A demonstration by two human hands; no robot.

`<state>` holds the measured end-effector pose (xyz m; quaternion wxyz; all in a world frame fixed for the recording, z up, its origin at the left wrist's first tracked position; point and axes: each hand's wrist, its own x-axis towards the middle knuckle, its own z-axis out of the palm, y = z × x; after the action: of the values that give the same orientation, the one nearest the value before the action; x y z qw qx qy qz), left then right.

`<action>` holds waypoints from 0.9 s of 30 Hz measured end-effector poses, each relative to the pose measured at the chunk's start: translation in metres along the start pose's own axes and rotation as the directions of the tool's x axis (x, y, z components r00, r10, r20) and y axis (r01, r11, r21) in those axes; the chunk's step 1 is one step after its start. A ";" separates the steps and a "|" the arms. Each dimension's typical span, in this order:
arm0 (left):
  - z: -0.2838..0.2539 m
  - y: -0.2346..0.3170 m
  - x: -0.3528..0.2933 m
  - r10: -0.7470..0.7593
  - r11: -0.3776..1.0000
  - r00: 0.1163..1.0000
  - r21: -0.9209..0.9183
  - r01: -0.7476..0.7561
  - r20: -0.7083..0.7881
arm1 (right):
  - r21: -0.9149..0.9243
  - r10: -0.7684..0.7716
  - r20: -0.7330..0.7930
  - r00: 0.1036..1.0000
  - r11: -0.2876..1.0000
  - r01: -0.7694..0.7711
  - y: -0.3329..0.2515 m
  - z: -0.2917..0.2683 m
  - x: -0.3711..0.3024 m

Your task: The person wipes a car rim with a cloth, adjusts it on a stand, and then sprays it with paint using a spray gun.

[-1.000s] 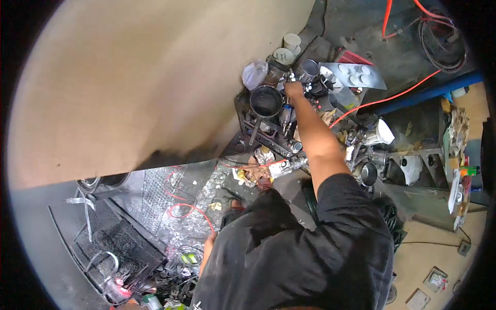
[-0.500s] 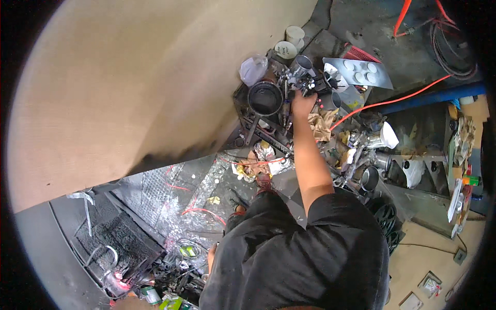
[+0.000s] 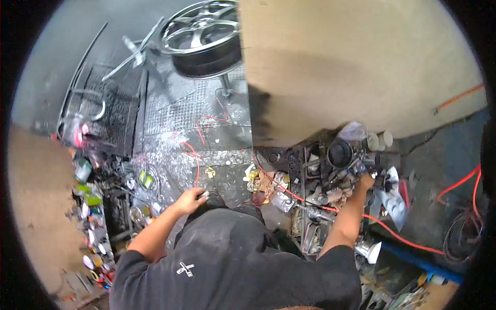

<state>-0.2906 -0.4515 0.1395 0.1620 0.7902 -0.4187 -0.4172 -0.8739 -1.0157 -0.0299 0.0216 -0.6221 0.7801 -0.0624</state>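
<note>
My right hand (image 3: pixel 366 181) reaches into the clutter on the bench at the right, its fingers curled beside shiny metal fittings (image 3: pixel 357 168). What it grips, if anything, is hidden. Just beyond are a metal cup (image 3: pixel 373 159) and a round dark pot (image 3: pixel 340 153) with a blackened inside. My left hand (image 3: pixel 191 200) hangs low in front of my body, fingers curled in, with something small and pale at the fingertips that I cannot make out. At the far left, a silver multi-spoke car wheel rim (image 3: pixel 204 31) rests on a stand (image 3: pixel 225 87).
A tall tan board (image 3: pixel 351 67) stands between the wheel rim and the bench. A red hose (image 3: pixel 398 238) crosses the bench, and another red line (image 3: pixel 198 170) lies on the paint-spattered floor. Crumpled paper (image 3: pixel 266 182) lies near my feet. Jars and cans (image 3: pixel 93 232) crowd the left side.
My view has swung left, bringing the wheel rim into sight. My left hand, mostly hidden before, now shows in front of me. My right hand remains among the metal things on the bench.
</note>
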 end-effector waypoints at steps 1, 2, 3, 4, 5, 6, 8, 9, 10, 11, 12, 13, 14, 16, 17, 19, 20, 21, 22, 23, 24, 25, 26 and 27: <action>-0.006 0.018 -0.002 0.038 0.999 0.999 -0.032 -0.038 -0.005 | 0.298 0.084 -0.154 0.984 0.954 -0.035 -0.007 -0.012 -0.011; -0.004 0.028 0.003 0.100 0.992 0.995 -0.078 -0.100 -0.004 | 0.193 -0.006 -0.256 0.967 0.980 0.057 0.010 -0.019 -0.003; -0.001 0.029 0.007 0.099 0.989 0.995 -0.110 -0.101 -0.025 | 0.541 -0.065 -0.220 0.973 0.822 0.177 0.015 -0.033 0.005; -0.002 0.031 0.015 0.156 0.981 0.988 -0.117 -0.155 0.003 | 0.635 -0.027 -0.233 0.972 0.753 0.173 0.016 -0.046 0.003; -0.001 0.034 0.021 0.217 0.969 0.976 -0.124 -0.211 0.034 | 0.719 0.014 -0.245 0.969 0.674 0.172 0.020 -0.060 -0.001; 0.003 0.037 0.022 0.201 0.972 0.980 -0.124 -0.198 0.012 | 0.815 0.027 -0.154 0.988 0.569 0.111 -0.011 -0.075 -0.027; 0.014 0.035 0.029 0.335 0.929 0.941 -0.147 -0.339 -0.050 | 0.937 0.036 0.014 0.999 0.348 -0.026 -0.085 -0.135 -0.085; 0.019 0.041 0.037 0.436 0.874 0.894 -0.185 -0.449 -0.105 | 0.938 0.010 -0.055 0.998 0.344 0.049 -0.095 -0.153 -0.106; 0.009 0.064 0.036 0.461 0.831 0.885 -0.317 -0.458 -0.069 | 0.933 -0.014 -0.123 0.992 0.339 0.121 -0.104 -0.167 -0.125; 0.007 0.069 0.038 0.514 0.814 0.856 -0.282 -0.507 -0.056 | 0.918 -0.086 -0.227 0.970 0.315 0.243 -0.123 -0.178 -0.148; 0.001 0.072 0.032 0.521 0.816 0.851 -0.257 -0.517 -0.060 | 0.963 -0.063 -0.123 0.990 0.233 0.135 -0.184 -0.218 -0.204; -0.006 0.082 0.026 0.560 0.800 0.828 -0.235 -0.552 -0.040 | 0.988 0.014 0.055 0.998 0.147 -0.057 -0.201 -0.229 -0.225; -0.006 0.082 0.023 0.579 0.785 0.814 -0.241 -0.570 -0.039 | 0.984 0.008 0.065 0.998 0.168 -0.066 -0.217 -0.233 -0.242; -0.004 0.072 0.014 0.623 0.748 0.779 -0.238 -0.619 -0.069 | 0.989 -0.068 0.020 0.997 0.145 -0.010 -0.268 -0.238 -0.284; -0.007 0.069 0.007 0.639 0.733 0.766 -0.246 -0.634 -0.074 | 0.991 -0.060 0.032 0.998 0.133 -0.024 -0.288 -0.237 -0.301; -0.011 0.051 -0.012 0.553 0.796 0.833 -0.305 -0.523 0.013 | 0.982 -0.098 0.123 0.988 0.156 -0.106 -0.347 -0.255 -0.355; -0.010 0.040 -0.019 0.557 0.772 0.826 -0.312 -0.554 -0.089 | 0.988 -0.181 0.081 0.980 0.143 -0.055 -0.365 -0.252 -0.368; -0.016 0.026 -0.027 0.556 0.767 0.825 -0.321 -0.556 -0.101 | 0.992 -0.227 0.091 0.970 0.102 -0.069 -0.395 -0.266 -0.400; -0.024 0.015 -0.037 0.561 0.727 0.818 -0.397 -0.561 -0.129 | 0.994 -0.268 0.085 0.960 0.084 -0.064 -0.416 -0.269 -0.420; -0.030 0.006 -0.047 0.561 0.678 0.812 -0.474 -0.562 -0.161 | 0.996 -0.312 0.079 0.947 0.069 -0.061 -0.434 -0.272 -0.436; -0.045 -0.002 -0.058 0.493 0.727 0.863 -0.493 -0.478 -0.110 | 0.994 -0.340 0.099 0.935 0.067 -0.081 -0.457 -0.281 -0.458; -0.059 -0.008 -0.069 0.497 0.721 0.859 -0.495 -0.486 -0.120 | 0.993 -0.359 0.115 0.926 0.059 -0.100 -0.477 -0.292 -0.475; -0.072 -0.014 -0.079 0.495 0.692 0.855 -0.525 -0.496 -0.156 | 0.991 -0.366 0.131 0.921 0.070 -0.113 -0.492 -0.295 -0.485; -0.082 -0.024 -0.087 0.482 0.666 0.854 -0.551 -0.502 -0.195 | 0.992 -0.387 0.109 0.915 0.100 -0.075 -0.512 -0.299 -0.499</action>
<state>-0.2390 -0.3754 0.2204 0.5096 0.5654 -0.4646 -0.4525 -0.2994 -0.6202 0.3082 0.5570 -0.5295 0.4499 -0.4550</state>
